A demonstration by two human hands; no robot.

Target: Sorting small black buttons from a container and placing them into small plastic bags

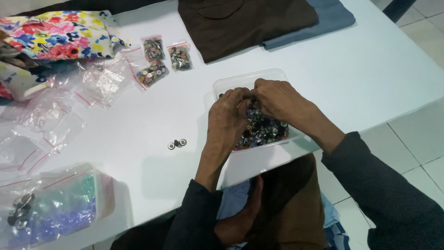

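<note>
Clear plastic tub [230, 82] by table edge [259, 169] holds both hands.

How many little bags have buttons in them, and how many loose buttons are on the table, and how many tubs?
Filled little bags: 3
Loose buttons on the table: 3
Clear tub of buttons under both hands: 1
Total: 7

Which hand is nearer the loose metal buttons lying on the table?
Left. The left hand is just right of the loose buttons; the right hand is farther right, over the clear tub.
</note>
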